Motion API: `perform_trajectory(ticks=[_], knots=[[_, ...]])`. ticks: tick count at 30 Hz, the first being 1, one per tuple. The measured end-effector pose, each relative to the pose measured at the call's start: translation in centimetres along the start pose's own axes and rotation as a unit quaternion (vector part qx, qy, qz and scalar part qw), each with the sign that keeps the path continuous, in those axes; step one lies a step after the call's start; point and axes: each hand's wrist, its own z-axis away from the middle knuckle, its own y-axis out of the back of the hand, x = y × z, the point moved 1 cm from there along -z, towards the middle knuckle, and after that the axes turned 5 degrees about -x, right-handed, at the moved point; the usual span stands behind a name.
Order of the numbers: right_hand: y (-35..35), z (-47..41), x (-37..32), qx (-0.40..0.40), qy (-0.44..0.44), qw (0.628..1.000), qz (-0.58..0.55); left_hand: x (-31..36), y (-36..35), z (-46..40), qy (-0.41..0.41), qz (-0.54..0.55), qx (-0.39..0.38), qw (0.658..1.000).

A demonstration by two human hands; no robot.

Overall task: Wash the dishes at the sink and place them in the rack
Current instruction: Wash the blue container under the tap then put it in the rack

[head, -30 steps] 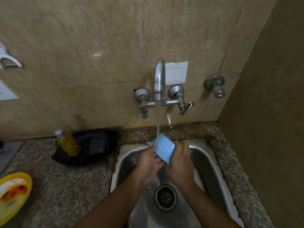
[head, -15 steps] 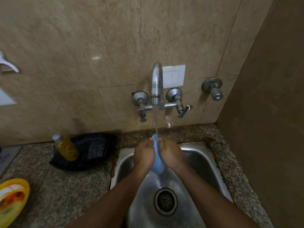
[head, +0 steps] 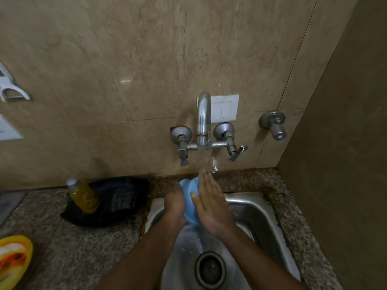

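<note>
Rinse under way at the tap!
Right hand (head: 211, 204) flat, fingers straight, pressed on the blue dish (head: 191, 200); left hand (head: 174, 206) cups its other side, under the faucet (head: 203, 120) stream above the sink (head: 261, 208). Next, likely: turn it, then find the rack, unseen here.

A small light-blue dish (head: 191, 200) is standing on edge just below the middle of the frame, over the back of the steel sink (head: 259, 212). Only a narrow strip of it is showing, its upper rim curling left. Water is falling onto its top. The sink is filling the lower centre, its round drain (head: 210, 268) lying below the dish.
</note>
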Motion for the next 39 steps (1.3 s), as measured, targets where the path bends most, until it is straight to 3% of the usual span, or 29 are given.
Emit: perform_trajectory(ticks=[3, 7, 11, 14, 17, 21, 25, 29, 33, 37, 39], knots=[[-0.1, 0.4, 0.9, -0.046, 0.088, 0.995, 0.029, -0.6, -0.1, -1.1, -0.003, 0.049, 0.014, 0.999], [0.5, -0.9, 1.3, -0.001, -0.011, 1.0, 0.006, -1.5, -0.6, -1.6, -0.002, 0.007, -0.001, 1.0], [0.8, 0.4, 0.9, -0.047, 0.089, 0.994, 0.042, -1.0, -0.8, -2.0, 0.007, 0.02, 0.023, 1.0], [1.0, -1.0, 0.8, 0.001, 0.005, 1.0, 0.005, -0.6, -0.9, -1.4, -0.004, -0.001, -0.005, 1.0], [0.3, 0.5, -0.1, -0.029, 0.094, 0.995, -0.008, 0.5, -0.7, -0.1, -0.008, -0.022, -0.007, 1.0], [1.1, -0.2, 0.7, -0.01, 0.02, 0.999, -0.033, -0.3, -0.5, -1.0, -0.004, 0.006, 0.002, 1.0], [0.3, 1.8, -0.1, -0.047, 0.102, 0.993, -0.032, 0.1, -0.2, -0.5, -0.008, -0.013, -0.008, 1.0], [1.0, 1.0, 0.8, -0.005, 0.029, 0.999, -0.025, -0.7, -0.6, -0.7, 0.004, 0.002, -0.001, 1.0], [0.2, 3.0, -0.2, -0.038, 0.116, 0.992, -0.018, -0.2, -0.5, -0.6, -0.001, -0.024, -0.008, 1.0], [1.2, 0.3, -0.6, 0.02, 0.055, 0.998, 0.012, 0.0, -1.3, -0.4, 0.001, 0.006, -0.028, 1.0], [0.8, 1.3, -1.3, -0.009, 0.118, 0.992, 0.036, 0.5, -1.1, -0.4, -0.008, 0.025, 0.001, 1.0]])
